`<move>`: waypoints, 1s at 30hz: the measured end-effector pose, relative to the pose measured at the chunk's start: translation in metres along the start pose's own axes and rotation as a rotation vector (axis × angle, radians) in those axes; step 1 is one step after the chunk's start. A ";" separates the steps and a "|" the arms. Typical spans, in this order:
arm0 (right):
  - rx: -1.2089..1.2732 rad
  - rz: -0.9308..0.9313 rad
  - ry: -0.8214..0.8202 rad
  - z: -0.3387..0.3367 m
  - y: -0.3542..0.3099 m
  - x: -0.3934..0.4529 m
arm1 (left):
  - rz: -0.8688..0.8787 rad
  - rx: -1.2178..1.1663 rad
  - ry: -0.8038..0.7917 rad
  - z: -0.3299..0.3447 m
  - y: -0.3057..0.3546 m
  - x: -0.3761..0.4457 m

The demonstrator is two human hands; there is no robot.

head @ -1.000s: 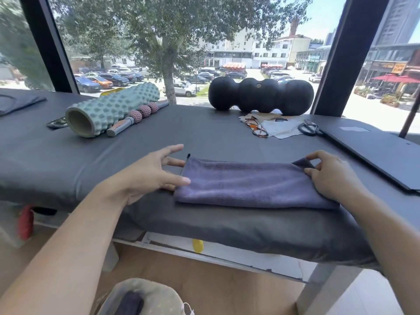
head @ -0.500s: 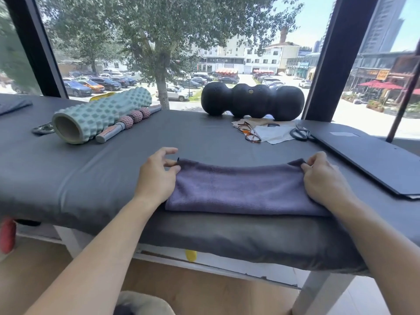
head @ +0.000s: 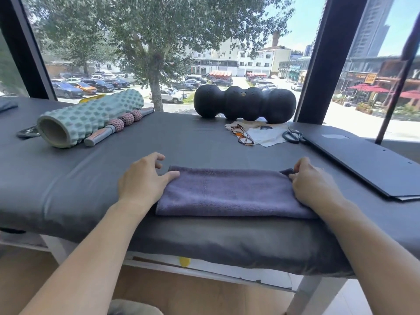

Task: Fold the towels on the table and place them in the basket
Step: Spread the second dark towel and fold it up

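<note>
- Left hand (head: 142, 183) pinches the towel (head: 227, 192) at its left end, thumb on top.
- Right hand (head: 313, 185) curls around the right end.
- Since half a second ago, the left thumb has moved onto the towel.

We can read no text: the shopfront signs (head: 361, 76) far beyond our fingers are too blurred to make out.
</note>
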State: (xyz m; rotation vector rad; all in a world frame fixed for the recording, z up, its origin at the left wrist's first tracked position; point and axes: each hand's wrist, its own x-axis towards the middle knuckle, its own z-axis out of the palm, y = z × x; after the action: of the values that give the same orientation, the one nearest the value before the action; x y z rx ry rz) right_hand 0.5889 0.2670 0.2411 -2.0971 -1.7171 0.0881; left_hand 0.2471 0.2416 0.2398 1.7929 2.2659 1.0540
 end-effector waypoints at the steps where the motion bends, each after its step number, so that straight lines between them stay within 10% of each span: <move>1: -0.026 0.004 -0.001 -0.001 -0.001 0.000 | 0.021 -0.012 0.029 -0.005 0.003 -0.002; 7: -0.198 -0.139 0.162 -0.023 -0.033 -0.016 | 0.297 -0.186 0.105 -0.008 0.040 -0.020; 12: -0.038 -0.504 -0.214 0.004 -0.074 -0.039 | 0.366 -0.076 -0.297 0.021 0.048 -0.026; 17: -0.139 -0.399 -0.394 0.016 -0.058 -0.030 | 0.362 0.266 -0.563 0.029 0.034 -0.020; 30: -0.189 -0.204 -0.380 0.011 -0.014 -0.005 | 0.314 0.277 -0.540 0.025 0.023 -0.024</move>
State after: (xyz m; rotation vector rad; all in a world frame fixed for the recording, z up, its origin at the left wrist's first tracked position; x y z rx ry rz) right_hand 0.5715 0.2676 0.2355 -2.1241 -2.2320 0.2894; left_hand 0.2852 0.2345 0.2253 2.2470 1.9034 0.2180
